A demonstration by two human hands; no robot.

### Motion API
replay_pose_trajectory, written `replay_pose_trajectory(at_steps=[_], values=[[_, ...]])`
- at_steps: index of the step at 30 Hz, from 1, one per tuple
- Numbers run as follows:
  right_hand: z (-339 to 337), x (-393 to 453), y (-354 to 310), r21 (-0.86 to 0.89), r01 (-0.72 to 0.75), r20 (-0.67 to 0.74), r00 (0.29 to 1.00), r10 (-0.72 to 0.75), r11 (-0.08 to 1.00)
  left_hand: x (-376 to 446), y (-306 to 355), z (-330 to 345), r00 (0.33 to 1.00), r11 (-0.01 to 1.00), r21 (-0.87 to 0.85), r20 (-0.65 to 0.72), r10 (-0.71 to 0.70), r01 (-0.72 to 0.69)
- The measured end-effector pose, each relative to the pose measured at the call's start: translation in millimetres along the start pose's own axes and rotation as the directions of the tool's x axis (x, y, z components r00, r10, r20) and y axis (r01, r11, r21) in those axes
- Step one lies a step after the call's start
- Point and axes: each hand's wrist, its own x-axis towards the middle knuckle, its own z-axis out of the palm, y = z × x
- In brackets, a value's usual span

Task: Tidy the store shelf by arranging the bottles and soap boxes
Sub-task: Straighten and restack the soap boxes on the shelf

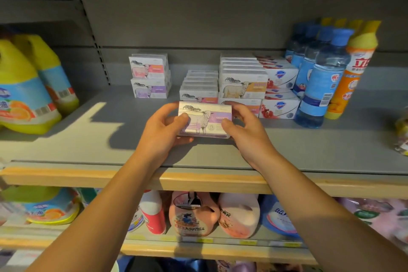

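Note:
A white soap box with a sheep and a purple label (205, 119) is held just above the grey shelf (92, 139), in front of the stacked boxes. My left hand (163, 130) grips its left end and my right hand (245, 126) grips its right end. Behind it stand rows of sheep soap boxes with pink and orange labels (242, 86). Two more sheep boxes are stacked at the back left (150, 77). White and red soap boxes (280, 93) sit to the right, beside blue bottles (318, 86) and an orange bottle with a yellow cap (353, 68).
Large yellow detergent jugs (24, 93) stand at the shelf's left end. A packet (401, 132) shows at the far right edge. The lower shelf (198, 247) holds pink, red and blue bottles. A wooden strip runs along the shelf front (198, 181).

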Motion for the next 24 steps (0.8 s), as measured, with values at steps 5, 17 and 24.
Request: replay_pose_trajectory(at_steps=[5, 17, 24], values=[[1.1, -0.1, 4.2, -0.039, 0.040, -0.007, 0.999, -0.041, 0.998, -6.6, 2.9, -0.4, 0.995, 0.994, 0.037, 0.012, 0.104, -0.104], [3.1, -11.4, -8.5, -0.077, 0.205, -0.053, 0.976, -0.209, 0.976, -13.9, 8.9, 1.7, 0.980, 0.980, 0.030, -0.026, 0.197, -0.196], [3.3, -8.5, -5.6, -0.128, 0.195, -0.060, 0.977, -0.204, 0.972, -12.4, 8.8, 4.6, 0.969, 0.970, 0.108, -0.094, 0.227, -0.217]])
